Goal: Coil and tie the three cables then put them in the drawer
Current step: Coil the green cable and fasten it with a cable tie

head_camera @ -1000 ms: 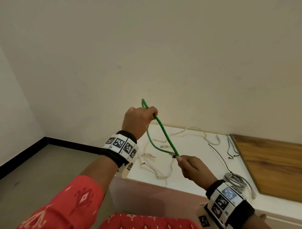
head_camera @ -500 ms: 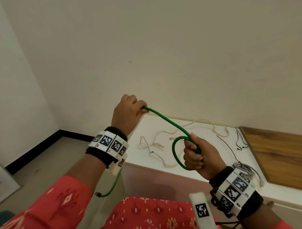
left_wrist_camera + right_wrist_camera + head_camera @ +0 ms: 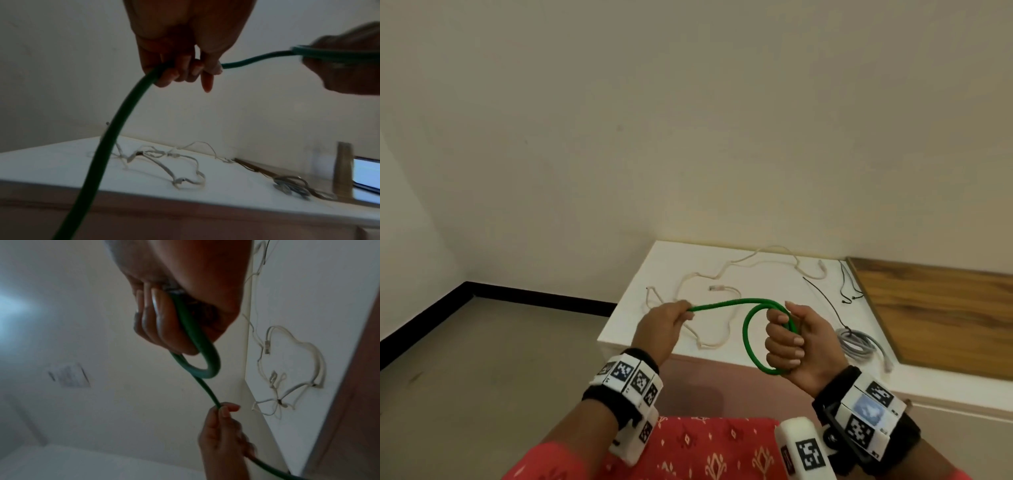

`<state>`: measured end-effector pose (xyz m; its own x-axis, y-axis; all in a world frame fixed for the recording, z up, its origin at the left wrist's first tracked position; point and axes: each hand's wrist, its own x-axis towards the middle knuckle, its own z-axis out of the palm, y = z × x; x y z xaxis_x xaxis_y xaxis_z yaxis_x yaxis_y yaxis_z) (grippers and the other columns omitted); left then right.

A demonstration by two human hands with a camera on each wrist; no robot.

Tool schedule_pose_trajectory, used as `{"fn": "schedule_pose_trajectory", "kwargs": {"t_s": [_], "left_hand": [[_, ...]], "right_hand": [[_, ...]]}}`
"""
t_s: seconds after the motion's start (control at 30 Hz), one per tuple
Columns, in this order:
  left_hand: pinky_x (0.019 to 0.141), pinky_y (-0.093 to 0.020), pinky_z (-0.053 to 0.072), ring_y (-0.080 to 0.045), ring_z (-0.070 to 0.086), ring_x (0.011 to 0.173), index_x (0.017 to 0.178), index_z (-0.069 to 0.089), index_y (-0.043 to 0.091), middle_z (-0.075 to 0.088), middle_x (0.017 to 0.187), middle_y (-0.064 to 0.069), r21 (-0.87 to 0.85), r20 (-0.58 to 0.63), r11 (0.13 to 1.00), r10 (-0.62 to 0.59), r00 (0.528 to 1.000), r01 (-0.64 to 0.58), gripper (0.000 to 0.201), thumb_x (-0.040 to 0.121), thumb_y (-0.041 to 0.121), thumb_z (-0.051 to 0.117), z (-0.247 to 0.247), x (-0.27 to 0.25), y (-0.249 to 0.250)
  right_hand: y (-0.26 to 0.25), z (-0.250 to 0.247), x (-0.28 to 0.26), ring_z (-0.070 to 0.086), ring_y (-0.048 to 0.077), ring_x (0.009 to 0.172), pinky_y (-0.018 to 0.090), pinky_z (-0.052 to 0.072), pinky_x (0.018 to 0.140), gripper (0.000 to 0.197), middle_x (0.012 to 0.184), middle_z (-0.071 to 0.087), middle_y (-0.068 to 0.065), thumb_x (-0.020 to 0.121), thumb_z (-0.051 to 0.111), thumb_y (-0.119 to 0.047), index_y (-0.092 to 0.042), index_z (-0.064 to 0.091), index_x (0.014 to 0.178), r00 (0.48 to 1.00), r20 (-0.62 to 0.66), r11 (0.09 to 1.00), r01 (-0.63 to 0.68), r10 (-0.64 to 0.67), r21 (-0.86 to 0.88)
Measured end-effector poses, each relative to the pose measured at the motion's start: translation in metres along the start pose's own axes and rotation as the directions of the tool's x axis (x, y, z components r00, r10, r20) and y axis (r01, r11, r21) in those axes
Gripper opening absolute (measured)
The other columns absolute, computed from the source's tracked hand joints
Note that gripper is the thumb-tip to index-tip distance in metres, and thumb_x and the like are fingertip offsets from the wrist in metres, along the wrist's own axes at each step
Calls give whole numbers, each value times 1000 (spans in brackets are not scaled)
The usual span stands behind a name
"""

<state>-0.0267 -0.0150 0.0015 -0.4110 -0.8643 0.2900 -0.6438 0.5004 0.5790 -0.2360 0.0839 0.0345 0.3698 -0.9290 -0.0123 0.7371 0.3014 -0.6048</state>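
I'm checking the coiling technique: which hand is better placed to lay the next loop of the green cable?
Probably the left hand: it grips the free run of the green cable, while the right hand holds the loop in its grip.

Soft, even indoor light fills the head view, bright on the cream wall and the white table [image 3: 640, 308], with faint shadows and mild wide-angle bending at the edges. Both wrist views are dim, bluish and grainy. Motion blur smears the right hand [image 3: 349, 65] in the left wrist view; a pale glow shows at the right wrist view's left edge.
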Motion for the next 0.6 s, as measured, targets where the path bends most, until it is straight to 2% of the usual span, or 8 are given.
{"fn": "schedule_pose_trajectory", "kwargs": {"t_s": [0.1,0.17,0.33,0.4,0.47,0.5,0.53,0.6], "left_hand": [[77,-38,49,-29,61,89,102,63,12,69,95,-11,96,-56,995,-22,998,28,22,94,21,45,-14,17,-6],[74,-38,49,-29,61,88,103,63,13,68,95,-10,150,-66,988,-10,998,20,23,94,24,44,-20,24,-5],[74,-37,49,-27,61,89,104,63,14,69,96,-8,170,-54,985,-32,998,40,24,95,25,44,-15,24,-4],[71,-34,45,-27,61,88,102,63,14,69,94,-7,192,-75,980,-45,996,58,23,95,25,44,-17,22,-8],[68,-32,44,-28,62,86,98,63,13,69,91,-7,214,-93,975,-43,995,62,23,95,26,44,-23,23,-12],[68,-32,44,-28,62,85,98,64,13,69,90,-6,219,-94,974,-39,995,59,23,94,26,45,-26,23,-14],[68,-32,44,-27,62,84,97,64,13,69,89,-6,218,-87,975,-33,996,52,23,94,27,45,-27,23,-14],[66,-31,42,-27,62,83,95,64,13,69,88,-7,203,-47,979,-22,999,32,24,94,28,45,-25,19,-12]], "right_hand": [[3,1,-7,35,6,29,16,29,30,27,39,41,-6,68,73,-31,-14,52,64,994,-43,990,-103,99,-100],[3,4,-8,35,5,29,16,30,30,28,39,40,-6,68,74,-31,-14,52,64,990,-53,985,-139,134,-103],[0,1,-12,37,6,30,17,31,31,26,41,40,-5,66,75,-28,-12,55,65,991,-72,992,-117,115,-36],[2,1,-15,35,6,30,16,30,30,25,40,38,-6,71,68,-30,-12,53,65,982,-130,986,-148,138,-73],[5,4,-18,33,5,30,15,30,31,23,40,38,-7,82,49,-31,-12,49,67,973,-174,975,-177,153,-132],[5,4,-18,33,4,30,15,30,31,24,40,38,-7,84,45,-30,-13,49,67,972,-178,974,-177,151,-139],[4,6,-18,34,5,30,15,30,31,24,40,38,-7,83,48,-30,-13,50,67,976,-163,978,-167,146,-128],[-1,3,-17,35,5,30,16,31,31,22,40,38,-6,74,67,-27,-12,55,66,985,-131,989,-124,114,-76]]}}
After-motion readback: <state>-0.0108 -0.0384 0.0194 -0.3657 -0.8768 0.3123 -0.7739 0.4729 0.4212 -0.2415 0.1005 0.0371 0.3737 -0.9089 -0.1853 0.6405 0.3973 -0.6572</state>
